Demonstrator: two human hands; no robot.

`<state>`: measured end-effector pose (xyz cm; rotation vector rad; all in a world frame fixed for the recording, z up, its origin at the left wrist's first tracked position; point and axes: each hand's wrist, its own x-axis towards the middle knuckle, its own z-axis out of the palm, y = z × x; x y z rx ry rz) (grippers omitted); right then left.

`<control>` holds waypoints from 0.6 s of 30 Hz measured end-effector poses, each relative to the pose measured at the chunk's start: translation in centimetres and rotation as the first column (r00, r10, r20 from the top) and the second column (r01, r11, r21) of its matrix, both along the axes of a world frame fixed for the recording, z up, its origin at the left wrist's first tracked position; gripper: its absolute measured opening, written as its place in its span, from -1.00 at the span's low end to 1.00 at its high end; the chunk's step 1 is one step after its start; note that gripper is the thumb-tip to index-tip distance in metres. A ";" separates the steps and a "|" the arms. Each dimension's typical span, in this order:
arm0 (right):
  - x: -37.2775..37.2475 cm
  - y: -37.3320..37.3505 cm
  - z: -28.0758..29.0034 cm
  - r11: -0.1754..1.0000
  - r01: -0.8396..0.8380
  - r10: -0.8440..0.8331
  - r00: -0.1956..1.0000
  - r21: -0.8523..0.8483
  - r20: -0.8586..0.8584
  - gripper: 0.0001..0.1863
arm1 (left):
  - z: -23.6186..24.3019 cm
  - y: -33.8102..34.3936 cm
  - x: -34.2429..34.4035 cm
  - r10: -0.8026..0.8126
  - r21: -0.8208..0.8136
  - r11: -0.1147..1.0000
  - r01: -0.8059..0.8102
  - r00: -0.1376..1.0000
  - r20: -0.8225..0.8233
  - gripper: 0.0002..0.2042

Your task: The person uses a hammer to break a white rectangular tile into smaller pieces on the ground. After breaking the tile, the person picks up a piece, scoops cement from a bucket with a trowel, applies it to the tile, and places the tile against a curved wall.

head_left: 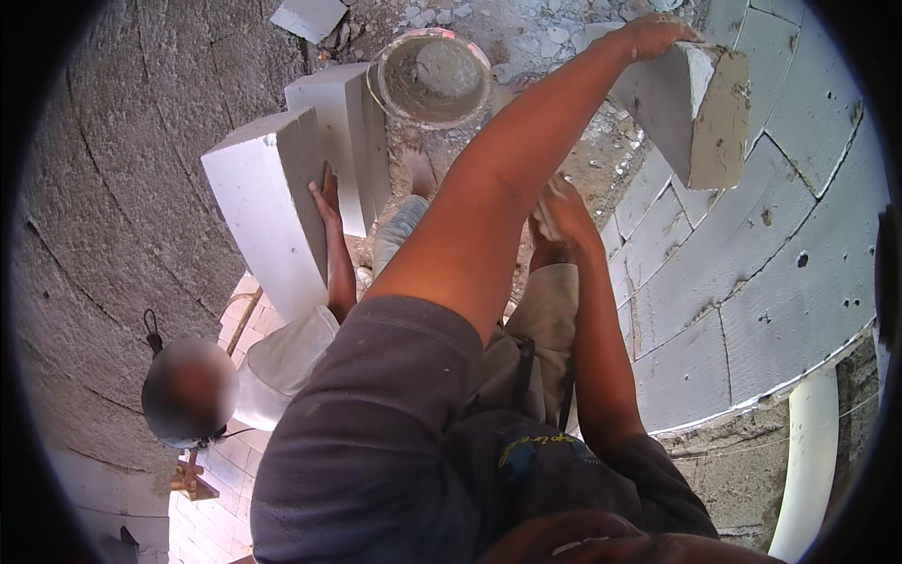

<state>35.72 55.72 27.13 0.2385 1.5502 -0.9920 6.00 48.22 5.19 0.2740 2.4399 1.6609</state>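
Observation:
My left arm reaches across to the upper right. My left hand (660,38) is closed over the far top edge of a pale building block (672,99), whose end face is coated with grey-brown mortar. The block stands at an angle against the block wall (752,254). My right hand (564,209) is lower, close to my knee, with its fingers curled. Something pale shows at its fingers, too little of it to name. Part of that hand lies behind my left arm.
A bucket of wet mortar (434,80) stands on the rubble-strewn ground. At left a co-worker's hand (327,202) rests against a white block (268,211), with another block (352,141) upright behind it. A rough grey wall (132,188) rises at left; a white pipe (810,451) runs at lower right.

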 end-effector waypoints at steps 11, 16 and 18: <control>-4.4 5.7 -10.4 0.673 0.584 -0.317 0.782 0.454 -0.536 0.05 | 9.4 -10.3 1.6 -0.276 0.326 0.936 0.133 0.853 0.444 -0.44; -8.5 13.0 -14.1 0.899 0.308 -0.202 0.922 0.311 -0.330 -0.03 | 8.8 -11.8 -2.1 -0.549 0.174 0.833 0.526 0.740 0.389 -0.27; -8.5 13.5 -15.5 0.899 0.323 -0.216 0.914 0.296 -0.342 0.00 | 7.7 -11.2 -2.9 -0.633 0.015 0.751 0.660 0.714 0.300 -0.24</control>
